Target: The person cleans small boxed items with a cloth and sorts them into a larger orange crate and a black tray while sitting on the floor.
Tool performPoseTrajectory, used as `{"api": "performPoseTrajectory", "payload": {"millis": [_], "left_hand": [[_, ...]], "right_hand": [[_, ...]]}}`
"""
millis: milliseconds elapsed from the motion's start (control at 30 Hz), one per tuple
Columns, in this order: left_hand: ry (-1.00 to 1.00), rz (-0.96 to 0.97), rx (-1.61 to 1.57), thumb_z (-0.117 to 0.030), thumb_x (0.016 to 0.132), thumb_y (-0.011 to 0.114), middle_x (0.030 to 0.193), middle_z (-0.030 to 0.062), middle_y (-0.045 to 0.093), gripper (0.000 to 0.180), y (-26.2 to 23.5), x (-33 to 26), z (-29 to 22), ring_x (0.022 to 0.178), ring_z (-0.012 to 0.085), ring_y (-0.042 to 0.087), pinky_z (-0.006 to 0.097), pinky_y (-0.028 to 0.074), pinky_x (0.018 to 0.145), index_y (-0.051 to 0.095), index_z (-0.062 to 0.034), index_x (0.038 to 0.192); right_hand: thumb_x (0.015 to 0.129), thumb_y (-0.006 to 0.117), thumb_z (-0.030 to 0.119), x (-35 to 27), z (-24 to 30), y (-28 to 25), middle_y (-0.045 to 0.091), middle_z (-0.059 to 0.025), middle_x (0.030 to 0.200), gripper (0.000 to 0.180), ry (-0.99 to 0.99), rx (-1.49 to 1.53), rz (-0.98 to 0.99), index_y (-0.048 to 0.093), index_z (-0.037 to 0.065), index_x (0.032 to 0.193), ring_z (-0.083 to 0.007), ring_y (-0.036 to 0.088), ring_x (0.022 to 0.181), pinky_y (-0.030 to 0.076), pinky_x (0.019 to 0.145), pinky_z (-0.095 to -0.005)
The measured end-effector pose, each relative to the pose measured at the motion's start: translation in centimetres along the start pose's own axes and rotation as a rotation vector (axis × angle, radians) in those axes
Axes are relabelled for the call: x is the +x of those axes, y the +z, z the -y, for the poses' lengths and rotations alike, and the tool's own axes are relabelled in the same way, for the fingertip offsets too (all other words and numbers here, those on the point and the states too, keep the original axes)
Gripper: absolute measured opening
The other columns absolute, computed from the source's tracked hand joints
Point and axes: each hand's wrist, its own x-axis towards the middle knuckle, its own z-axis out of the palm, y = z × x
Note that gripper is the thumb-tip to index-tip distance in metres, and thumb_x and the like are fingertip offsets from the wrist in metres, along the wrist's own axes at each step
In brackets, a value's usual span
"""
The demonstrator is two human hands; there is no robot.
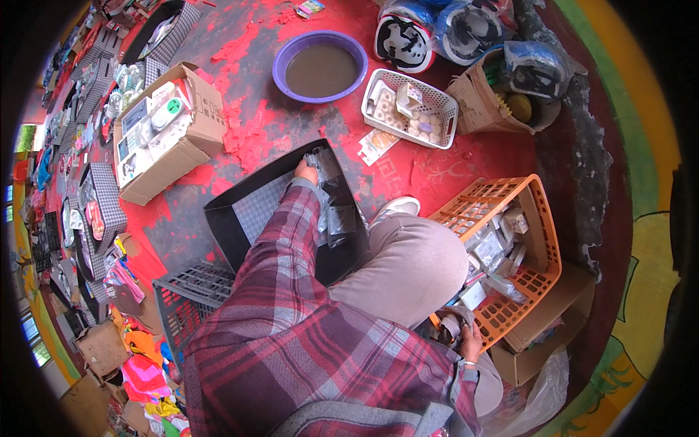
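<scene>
- Here, the left hand (pixel 306 172) reaches forward into one black tray (pixel 226 218) lying on the red floor (pixel 262 124); its fingers curl down onto a clear plastic packet (pixel 324 164) at the tray's far corner, pinching its edge as far as can be seen.
- Several more clear packets (pixel 341 217) lie in a row along the right side of the same tray, touching one another; their exact count cannot be told.
- The right hand (pixel 470 341) sits low beside the person's knee, closed around a small dark object (pixel 450 325) just beside the near edge of one orange basket (pixel 535 211); what that object is cannot be told.
- The orange basket holds many small packaged items, too jumbled to count.
- One white basket (pixel 444 109) farther off holds pale packaged pieces, and one flat packet (pixel 377 144) lies on the floor just beside it.
- One purple basin (pixel 287 54) of murky water stands beyond the tray.
- One open cardboard box (pixel 207 116) to the left holds white devices.
- One dark crate (pixel 175 291) sits near the tray's near corner.
- Two black-and-white helmets (pixel 404 40) rest at the far edge.
</scene>
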Motion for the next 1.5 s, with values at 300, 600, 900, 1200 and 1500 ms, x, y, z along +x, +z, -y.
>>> {"api": "performPoseTrajectory", "payload": {"millis": [300, 600, 900, 1200, 1500], "left_hand": [[-0.084, 0.256, -0.239, -0.041, 0.076, 0.060, 0.093, 0.0201, 0.061, 0.057, -0.9, 4.6, 4.3, 0.083, 0.0311, 0.060, 0.038, 0.046, 0.072, 0.051, 0.0007, 0.113], [-0.025, -0.009, -0.075, -0.036, 0.070, 0.065, 0.099, 0.0198, 0.060, 0.050, -0.7, 1.0, 12.6, 0.095, 0.0272, 0.058, 0.034, 0.044, 0.084, 0.056, -0.0008, 0.104], [-0.231, 0.234, 0.196, -0.031, 0.054, 0.080, 0.107, 0.0197, 0.057, 0.072, -1.2, -2.6, 10.6, 0.101, 0.0307, 0.055, 0.035, 0.042, 0.088, 0.050, 0.0071, 0.107], [-0.133, 0.540, -0.309, 0.003, 0.061, 0.072, 0.096, 0.0145, 0.061, 0.045, -3.2, -4.4, 14.9, 0.093, 0.0234, 0.058, 0.034, 0.044, 0.082, 0.051, 0.0030, 0.101], [-0.219, 0.487, -0.014, -0.012, 0.056, 0.077, 0.115, 0.0215, 0.051, 0.086, 0.4, -2.6, 16.8, 0.107, 0.0301, 0.051, 0.036, 0.038, 0.092, 0.030, 0.0059, 0.126]], "right_hand": [[0.084, 0.052, 0.008, -0.5, 2.2, 1.2, 0.057, -0.0079, 0.104, 0.038, 0.016, -0.035, -0.006, 0.045, -0.005, 0.118, -0.0153, 0.055, 0.089, 0.044, 0.079, -0.0255], [0.084, 0.053, 0.009, -0.4, 1.5, 0.9, 0.056, -0.0086, 0.106, 0.041, 0.028, -0.100, -0.019, 0.044, -0.006, 0.121, -0.0152, 0.055, 0.090, 0.043, 0.080, -0.0251], [0.083, 0.053, 0.008, -0.3, 0.8, 0.7, 0.058, -0.0061, 0.101, 0.038, 0.036, -0.035, -0.023, 0.047, -0.004, 0.119, -0.0129, 0.055, 0.086, 0.044, 0.077, -0.0239], [0.083, 0.055, 0.010, -0.6, 1.0, 1.1, 0.058, -0.0066, 0.099, 0.040, 0.033, -0.027, 0.002, 0.046, -0.005, 0.119, -0.0130, 0.055, 0.084, 0.045, 0.074, -0.0237], [0.082, 0.055, 0.010, -0.4, 1.3, 1.0, 0.057, -0.0074, 0.102, 0.040, 0.064, -0.127, -0.036, 0.046, -0.005, 0.118, -0.0134, 0.054, 0.088, 0.044, 0.077, -0.0240]]}}
